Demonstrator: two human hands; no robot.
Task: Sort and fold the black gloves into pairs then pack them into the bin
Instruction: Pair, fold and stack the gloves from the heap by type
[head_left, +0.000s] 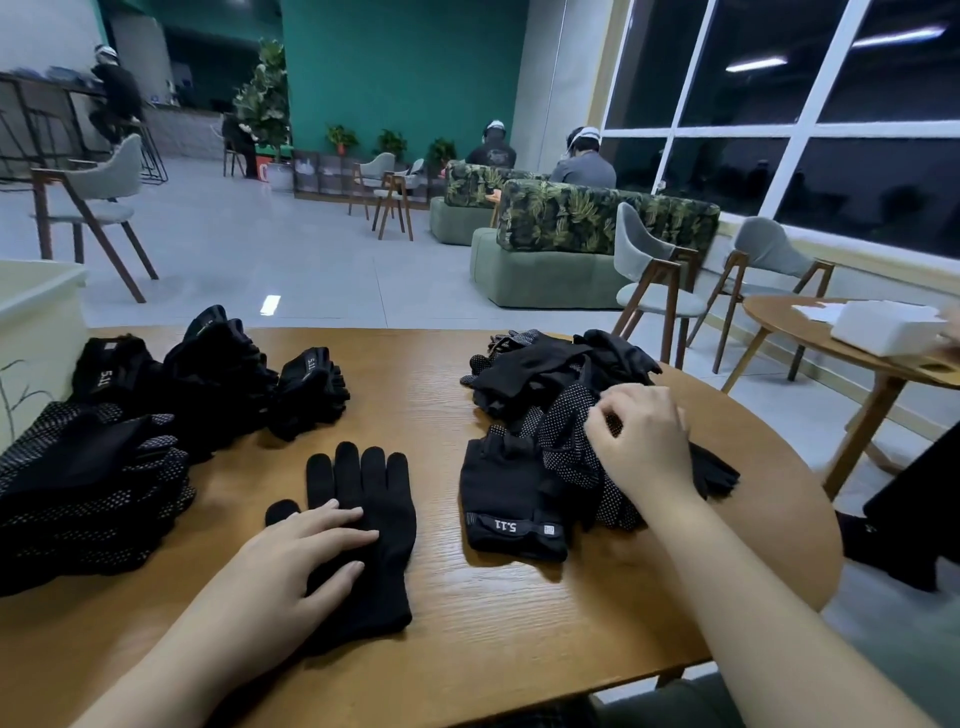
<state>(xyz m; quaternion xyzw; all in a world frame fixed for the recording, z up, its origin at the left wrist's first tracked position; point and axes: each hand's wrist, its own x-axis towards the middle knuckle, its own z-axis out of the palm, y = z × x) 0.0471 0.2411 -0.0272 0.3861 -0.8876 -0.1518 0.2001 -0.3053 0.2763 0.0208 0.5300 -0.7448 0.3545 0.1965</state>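
A plain black knit glove (382, 499) lies flat on the wooden table (519, 613), fingers pointing away from me. My left hand (298, 558) rests flat on its palm with straight fingers. To the right sits a loose heap of unsorted black gloves (550, 384), with a fingerless "5.11" glove (506, 499) at its near edge. My right hand (641, 441) reaches into that heap and pinches a dotted glove (569, 441). On the left lie sorted stacks: dotted gloves (88, 483) and 5.11 gloves (218, 374).
A pale bin (36, 306) stands at the table's far left corner. A second round table (852, 338) with a white box (888, 325) is to the right, with chairs behind. Several people sit on sofas across the room.
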